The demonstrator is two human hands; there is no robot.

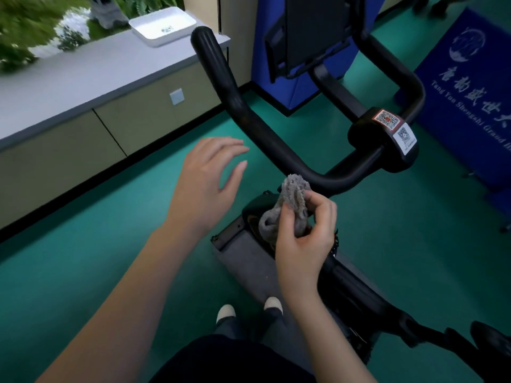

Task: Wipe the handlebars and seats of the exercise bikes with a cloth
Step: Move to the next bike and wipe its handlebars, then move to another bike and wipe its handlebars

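Note:
A black exercise bike fills the middle and right of the head view. Its looped black handlebar (237, 103) rises to the upper left and curves round to the right. My right hand (304, 239) pinches a bunched grey cloth (293, 205) just below the lower bend of the handlebar. My left hand (207, 183) hovers open to the left of the bar, fingers spread, touching nothing. A black block with two QR stickers (392, 134) sits where the bar meets the stem. The black seat (495, 341) shows only partly at the bottom right corner.
A long grey-topped counter (83, 78) with beige cabinet fronts runs along the left, and a white tray (163, 24) lies on it. A blue banner (470, 92) stands at the right and a blue padded block (276, 78) behind the bike. The floor is green.

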